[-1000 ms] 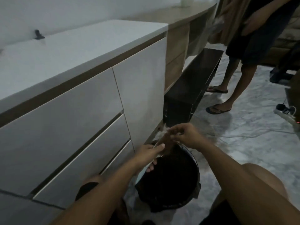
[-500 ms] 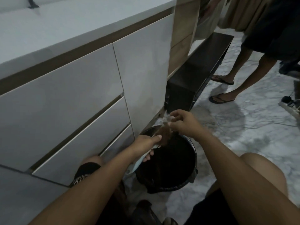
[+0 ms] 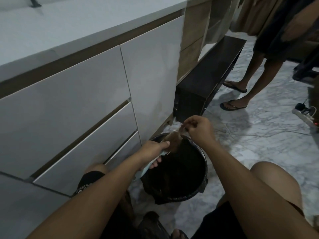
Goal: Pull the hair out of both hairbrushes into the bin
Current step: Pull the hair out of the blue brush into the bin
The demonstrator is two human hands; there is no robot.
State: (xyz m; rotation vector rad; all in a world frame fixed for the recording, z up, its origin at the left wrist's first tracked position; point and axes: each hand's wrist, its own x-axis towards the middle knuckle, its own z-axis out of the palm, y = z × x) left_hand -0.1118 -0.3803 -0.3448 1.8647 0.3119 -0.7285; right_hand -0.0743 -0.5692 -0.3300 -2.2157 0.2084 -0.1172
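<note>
A black bin [image 3: 198,192] lined with a dark bag stands on the marble floor between my knees. My left hand [image 3: 152,150] grips a pale blue hairbrush [image 3: 146,169] and holds it tilted over the bin's near-left rim, bristle side up. A brown mat of hair [image 3: 174,141] covers the bristles. My right hand [image 3: 198,127] pinches the top end of that hair and holds it lifted off the brush, above the bin's far rim. Only one hairbrush is in sight.
White drawers [image 3: 77,118] and a cabinet door stand close on the left. A low black bench [image 3: 207,80] sits just beyond the bin. Another person's legs in flip-flops [image 3: 233,105] stand at the right, with a power strip [image 3: 305,115] and cables on the floor.
The view has tipped downward and nearer. My right hand has drawn the hair upward and rightward away from the brush, while my left hand keeps the brush over the bin.
</note>
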